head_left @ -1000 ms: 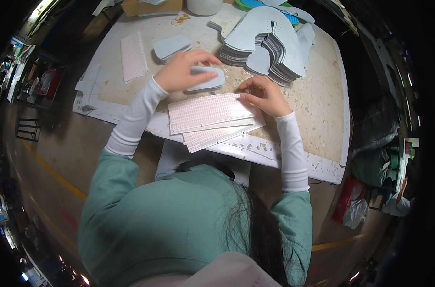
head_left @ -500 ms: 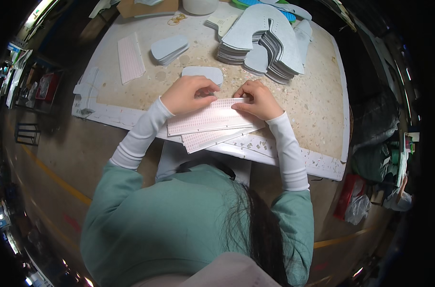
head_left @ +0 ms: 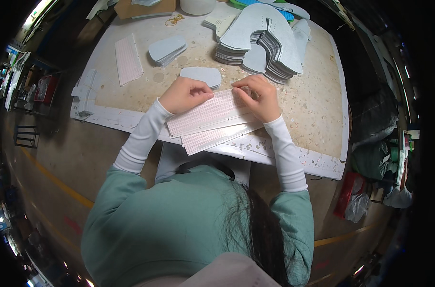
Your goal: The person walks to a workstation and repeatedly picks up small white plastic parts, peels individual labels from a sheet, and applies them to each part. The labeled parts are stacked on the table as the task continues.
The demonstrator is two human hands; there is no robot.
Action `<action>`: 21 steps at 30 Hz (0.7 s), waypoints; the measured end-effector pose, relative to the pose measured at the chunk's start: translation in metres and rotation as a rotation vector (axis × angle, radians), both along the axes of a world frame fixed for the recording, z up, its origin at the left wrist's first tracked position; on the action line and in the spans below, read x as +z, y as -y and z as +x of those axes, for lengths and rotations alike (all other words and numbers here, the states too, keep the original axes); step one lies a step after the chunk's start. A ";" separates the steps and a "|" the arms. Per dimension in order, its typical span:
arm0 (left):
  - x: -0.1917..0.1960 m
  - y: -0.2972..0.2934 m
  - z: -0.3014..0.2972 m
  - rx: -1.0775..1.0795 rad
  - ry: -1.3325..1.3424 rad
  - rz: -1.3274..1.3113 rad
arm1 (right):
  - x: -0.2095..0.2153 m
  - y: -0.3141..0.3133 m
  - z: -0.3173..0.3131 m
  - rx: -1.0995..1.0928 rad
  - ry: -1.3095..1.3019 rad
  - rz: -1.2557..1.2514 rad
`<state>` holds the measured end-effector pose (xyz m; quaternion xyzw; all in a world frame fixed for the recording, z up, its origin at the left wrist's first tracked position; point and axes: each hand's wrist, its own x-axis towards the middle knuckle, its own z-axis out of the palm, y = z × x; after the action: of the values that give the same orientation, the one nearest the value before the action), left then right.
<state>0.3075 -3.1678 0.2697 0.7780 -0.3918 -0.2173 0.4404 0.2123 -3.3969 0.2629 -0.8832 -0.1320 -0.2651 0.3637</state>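
A white label sheet [head_left: 205, 112] printed with rows of small pink marks lies at the table's near edge, on top of more such sheets [head_left: 200, 140] fanned out below it. My left hand [head_left: 185, 95] is closed, thumb and forefinger pinching at the top sheet's far edge. Close by on the right, my right hand [head_left: 261, 98] also has its fingertips together at that far edge; whether a single label is between them is too small to tell. Just beyond both hands lies a small stack of pale grey rounded pieces [head_left: 201, 74].
Farther back stands a tall stack of grey curved cut pieces [head_left: 256, 33]. Another rounded stack [head_left: 167, 49] and a loose pink-printed sheet [head_left: 128, 60] lie to the left. At the far edge are a cardboard box [head_left: 145, 9], a white container [head_left: 197, 5] and yellow rings [head_left: 175, 19].
My right hand has shifted slightly up and left, its fingertips now at the sheet's far edge. My left hand has moved slightly left. The top sheet's far edge has tilted up toward the right.
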 end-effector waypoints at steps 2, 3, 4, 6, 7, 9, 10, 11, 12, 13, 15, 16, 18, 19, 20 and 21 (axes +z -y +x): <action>-0.001 0.000 0.000 0.009 0.011 -0.002 | 0.000 -0.004 0.001 0.005 0.058 -0.075; -0.002 0.000 0.001 0.008 0.003 -0.001 | 0.001 -0.006 0.000 0.007 0.081 -0.113; -0.002 0.000 0.001 0.006 -0.005 0.000 | 0.001 -0.008 0.000 -0.003 0.098 -0.146; -0.003 -0.001 0.001 0.005 -0.019 -0.004 | 0.001 -0.011 0.000 -0.025 0.131 -0.209; -0.003 -0.001 0.001 0.005 -0.024 -0.008 | 0.001 -0.011 -0.001 -0.036 0.141 -0.224; -0.004 -0.001 0.001 0.007 -0.036 -0.016 | 0.000 -0.012 -0.002 -0.057 0.167 -0.249; -0.004 -0.001 0.001 0.009 -0.042 -0.019 | 0.000 -0.012 -0.003 -0.053 0.156 -0.235; -0.004 -0.001 0.001 0.011 -0.049 -0.023 | 0.000 -0.013 -0.003 -0.049 0.145 -0.221; -0.004 -0.001 0.001 0.008 -0.049 -0.022 | 0.000 -0.013 -0.003 -0.047 0.130 -0.204; -0.003 -0.001 0.001 0.006 -0.049 -0.022 | 0.000 -0.014 -0.003 -0.041 0.101 -0.131; -0.003 -0.001 0.001 0.004 -0.049 -0.024 | 0.000 -0.015 -0.003 -0.027 0.041 0.022; -0.003 -0.001 0.001 0.003 -0.050 -0.026 | 0.001 -0.016 -0.003 -0.024 0.066 0.006; -0.002 -0.002 0.001 -0.001 -0.053 -0.026 | 0.002 -0.019 -0.003 -0.012 0.126 -0.009; -0.002 -0.001 0.001 -0.004 -0.054 -0.024 | 0.002 -0.020 -0.003 -0.012 0.144 -0.072; -0.002 -0.001 0.000 -0.007 -0.054 -0.025 | 0.002 -0.022 -0.004 -0.021 0.159 -0.120; -0.002 -0.001 0.000 -0.006 -0.053 -0.027 | 0.002 -0.023 -0.004 -0.027 0.157 -0.178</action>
<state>0.3076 -3.1667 0.2677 0.7648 -0.3853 -0.2342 0.4603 0.2078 -3.3739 0.2650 -0.8902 -0.1713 -0.3257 0.2686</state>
